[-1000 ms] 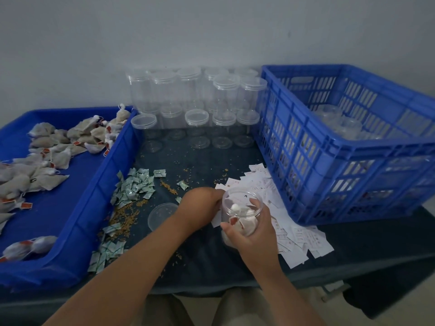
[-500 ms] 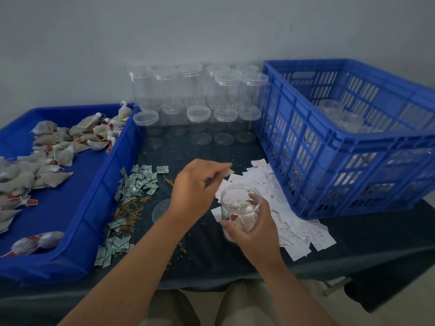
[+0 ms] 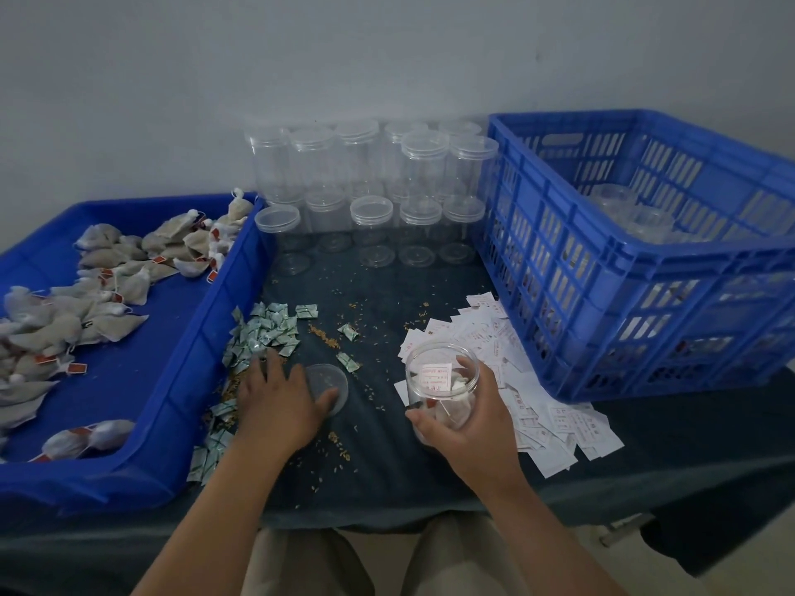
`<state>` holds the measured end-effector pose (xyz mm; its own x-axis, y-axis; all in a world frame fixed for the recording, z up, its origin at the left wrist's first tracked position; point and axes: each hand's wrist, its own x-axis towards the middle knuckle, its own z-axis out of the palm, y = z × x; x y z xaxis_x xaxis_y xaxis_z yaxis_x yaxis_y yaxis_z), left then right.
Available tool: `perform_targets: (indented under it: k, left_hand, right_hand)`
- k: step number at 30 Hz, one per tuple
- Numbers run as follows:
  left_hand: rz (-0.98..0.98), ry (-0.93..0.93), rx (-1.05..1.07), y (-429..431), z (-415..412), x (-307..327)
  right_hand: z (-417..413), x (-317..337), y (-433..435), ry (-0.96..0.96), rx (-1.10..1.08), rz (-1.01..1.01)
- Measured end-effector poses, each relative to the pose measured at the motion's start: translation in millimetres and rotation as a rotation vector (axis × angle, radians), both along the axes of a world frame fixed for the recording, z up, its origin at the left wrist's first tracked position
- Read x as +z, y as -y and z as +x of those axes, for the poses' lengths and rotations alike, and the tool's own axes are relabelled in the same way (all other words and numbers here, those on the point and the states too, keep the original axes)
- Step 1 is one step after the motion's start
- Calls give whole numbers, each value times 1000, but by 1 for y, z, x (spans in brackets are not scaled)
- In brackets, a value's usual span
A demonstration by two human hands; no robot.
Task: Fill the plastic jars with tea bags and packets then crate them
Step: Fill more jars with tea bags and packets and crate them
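One jar, upright, open-mouthed: my right hand is wrapping it. My left hand, fingers spread and empty, is pressing the green packets, lid under its thumb, left of the jar.

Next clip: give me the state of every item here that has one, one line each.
Held jar: open, upright, tea bags and a paper slip inside.
Loose lid: flat on the table, off the jar.
Right hand: gripping the held jar.
Left hand: down at the green packets, fingers spread.
Spare jars: lidded, stacked, look empty.
Crate: partly loaded.
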<state>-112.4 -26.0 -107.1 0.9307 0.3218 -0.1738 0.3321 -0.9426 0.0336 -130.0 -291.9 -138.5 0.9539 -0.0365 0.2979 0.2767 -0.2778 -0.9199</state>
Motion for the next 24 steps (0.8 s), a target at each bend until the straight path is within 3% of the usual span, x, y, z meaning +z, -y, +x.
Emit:
perform_targets:
  k: [3,6,11,14,17,21,24]
  left_hand:
    - [-1,182,-23,-1,-7,-9]
    - [-315,497,4,8,-11,8]
    - [-782,551,-131,48,-16,43]
    - [-919,406,-296,69,-21,62]
    - [-868,264,-460,87,-27,72]
    - [-654,341,-545,109,-25,75]
    - [-510,273,-577,121,-19,77]
  right_hand:
    - [0,0,0,-4,12,6]
    - [0,-1,0,1,25,-8]
    - [-2,3,-1,57,106,-23]
    - [-4,7,-1,73,128,-43]
    - [-6,10,-2,62,135,-71]
    - [2,1,0,41,172,-137]
    - [7,-5,0,55,147,-173]
